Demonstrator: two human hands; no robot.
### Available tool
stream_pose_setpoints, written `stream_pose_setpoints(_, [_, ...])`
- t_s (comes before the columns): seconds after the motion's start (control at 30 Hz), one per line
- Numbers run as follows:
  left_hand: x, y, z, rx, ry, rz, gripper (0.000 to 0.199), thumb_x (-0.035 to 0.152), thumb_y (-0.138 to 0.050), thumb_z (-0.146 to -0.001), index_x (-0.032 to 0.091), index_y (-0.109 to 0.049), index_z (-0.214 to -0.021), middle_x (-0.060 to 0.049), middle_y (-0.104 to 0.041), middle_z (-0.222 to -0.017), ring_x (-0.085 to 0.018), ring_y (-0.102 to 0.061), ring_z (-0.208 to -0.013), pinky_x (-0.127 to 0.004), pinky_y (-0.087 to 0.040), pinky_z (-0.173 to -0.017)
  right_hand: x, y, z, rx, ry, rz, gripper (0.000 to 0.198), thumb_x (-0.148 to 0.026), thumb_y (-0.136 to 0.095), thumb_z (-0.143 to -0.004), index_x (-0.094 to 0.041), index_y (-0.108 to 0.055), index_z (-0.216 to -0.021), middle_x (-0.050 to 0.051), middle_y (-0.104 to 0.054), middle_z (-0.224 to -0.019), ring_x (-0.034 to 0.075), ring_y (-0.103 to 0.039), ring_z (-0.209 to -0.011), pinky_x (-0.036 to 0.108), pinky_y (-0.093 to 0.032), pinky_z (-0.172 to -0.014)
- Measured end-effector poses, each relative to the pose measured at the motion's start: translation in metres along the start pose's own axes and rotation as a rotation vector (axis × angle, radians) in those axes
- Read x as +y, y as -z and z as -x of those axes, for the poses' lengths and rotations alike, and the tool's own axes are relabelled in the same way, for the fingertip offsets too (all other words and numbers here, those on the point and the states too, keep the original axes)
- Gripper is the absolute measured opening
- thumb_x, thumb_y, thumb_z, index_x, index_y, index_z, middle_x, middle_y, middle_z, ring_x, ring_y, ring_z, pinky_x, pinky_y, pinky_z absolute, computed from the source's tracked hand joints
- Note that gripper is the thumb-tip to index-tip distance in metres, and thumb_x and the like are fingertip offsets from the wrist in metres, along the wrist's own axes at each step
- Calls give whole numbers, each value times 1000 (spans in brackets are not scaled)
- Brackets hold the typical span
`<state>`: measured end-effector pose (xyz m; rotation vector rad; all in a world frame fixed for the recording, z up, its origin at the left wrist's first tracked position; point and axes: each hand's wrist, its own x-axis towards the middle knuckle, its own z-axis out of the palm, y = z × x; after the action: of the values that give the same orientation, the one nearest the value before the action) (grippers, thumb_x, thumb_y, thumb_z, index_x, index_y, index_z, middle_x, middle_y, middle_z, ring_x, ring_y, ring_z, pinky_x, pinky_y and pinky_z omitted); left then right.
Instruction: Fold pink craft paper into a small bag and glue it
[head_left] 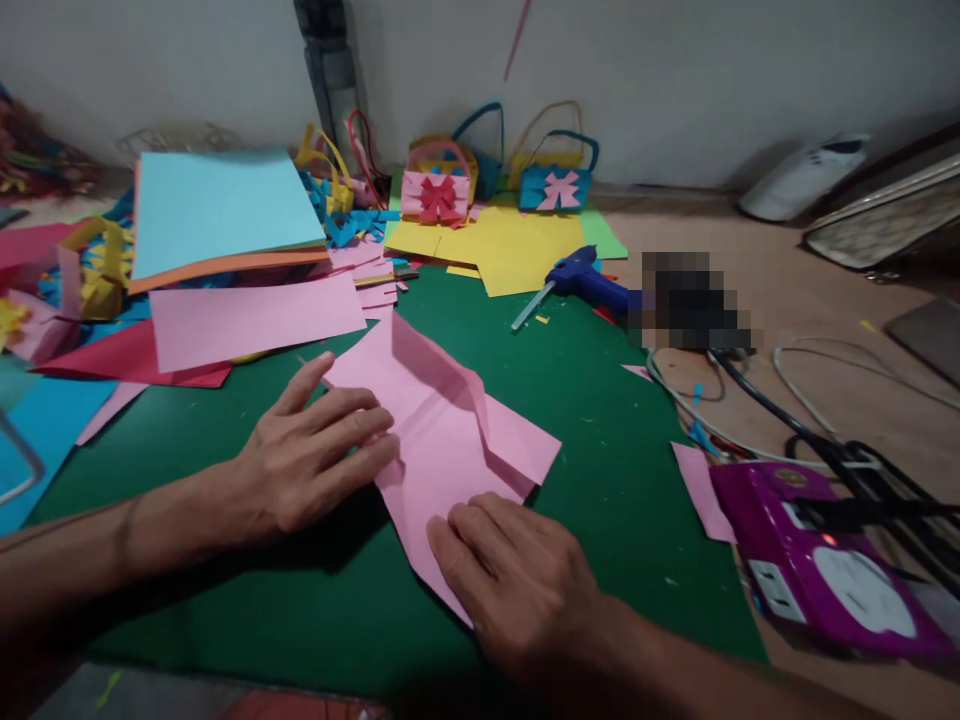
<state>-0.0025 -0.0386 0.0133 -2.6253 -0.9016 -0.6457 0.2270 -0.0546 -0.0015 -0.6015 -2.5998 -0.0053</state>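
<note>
A sheet of pink paper [439,425] with raised creases and a folded-up flap lies at an angle on the green board [615,520]. My left hand [311,450] rests at its left edge, fingers stretched out and slightly spread, fingertips touching the paper. At the near end, my right hand [517,570] has its fingers curled together on the paper, holding it down by the edge. The right thumb is partly hidden. Beyond the left hand lies a flat pink strip [259,320], over a red sheet [135,352].
A blue glue gun [581,278] lies beyond the paper, near yellow sheets [525,245]. Small paper handbags [555,185] stand along the wall. Stacked light-blue sheets [225,210] sit back left. At right are cables [795,400] and a purple power strip [817,560].
</note>
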Motion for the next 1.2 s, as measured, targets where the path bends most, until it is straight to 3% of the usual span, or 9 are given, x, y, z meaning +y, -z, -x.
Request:
stream_pose_setpoints(0.17, [0,0,3,23,38,-138,28,11,-50,-83,16,-52,-110,-12,-58,-111,-26,-52,-104,-49,-39,-92,-4,-7,1,52,-41,-119,19,-16,-43,-84,-9,-59,-93,6,-61,-70,15,-55,-65,28,-42,-58])
stream_pose_setpoints(0.23, [0,-2,4,65,91,-184,32,18,-60,-78,15,-51,-109,-11,-59,-104,-25,-55,-95,-39,-46,-79,-6,-8,0,51,-50,-192,24,-29,-49,-85,-9,-58,-95,7,-63,-74,16,-57,-68,28,-44,-59])
stream_pose_setpoints(0.33, [0,-4,5,114,228,-192,24,33,-65,-76,16,-53,-87,-5,-62,-82,-18,-56,-73,-30,-44,-63,-7,-5,-3,91,-69,-310,34,-40,-51,-83,-8,-58,-92,7,-64,-73,16,-58,-67,29,-46,-59])
stream_pose_setpoints(0.43, [1,-5,9,48,204,-63,17,25,-60,-80,17,-48,-71,-2,-62,-72,-14,-53,-61,-29,-39,-59,-7,0,-6,90,-62,-377,34,-39,-48,-85,-7,-58,-90,8,-65,-75,17,-59,-69,30,-47,-62])
stream_pose_setpoints(0.53, [5,-4,18,-31,109,107,13,9,-50,-81,17,-50,-71,-2,-59,-66,-14,-48,-59,-29,-35,-57,-6,0,-7,69,-32,-384,39,-42,-43,-87,-6,-58,-93,11,-66,-80,19,-60,-74,34,-47,-67])
stream_pose_setpoints(0.73, [17,0,27,-134,178,200,13,9,-47,-82,17,-56,-76,-5,-58,-77,-17,-47,-71,-30,-36,-62,-9,-3,-7,24,-23,-381,42,-41,-44,-87,-3,-56,-101,12,-65,-87,21,-59,-85,35,-46,-76])
stream_pose_setpoints(0.9, [14,-3,24,-119,175,178,19,11,-45,-83,17,-55,-68,-5,-58,-74,-17,-48,-74,-30,-39,-65,-21,-2,-9,-30,-53,-322,30,-21,-43,-86,-4,-53,-108,14,-64,-99,22,-57,-93,36,-44,-82])
stream_pose_setpoints(1.1, [8,0,22,-154,215,280,16,10,-44,-84,16,-58,-77,-6,-60,-79,-17,-50,-78,-30,-42,-71,-30,-3,-16,-105,8,27,35,-20,-42,-83,-1,-54,-110,20,-62,-108,30,-56,-97,47,-37,-90])
stream_pose_setpoints(1.2, [10,9,18,-174,337,384,20,12,-39,-87,14,-57,-80,-5,-59,-79,-15,-48,-73,-28,-41,-68,-26,-3,-20,-233,75,117,42,-21,-44,-81,1,-49,-117,23,-58,-113,32,-53,-104,54,-26,-96])
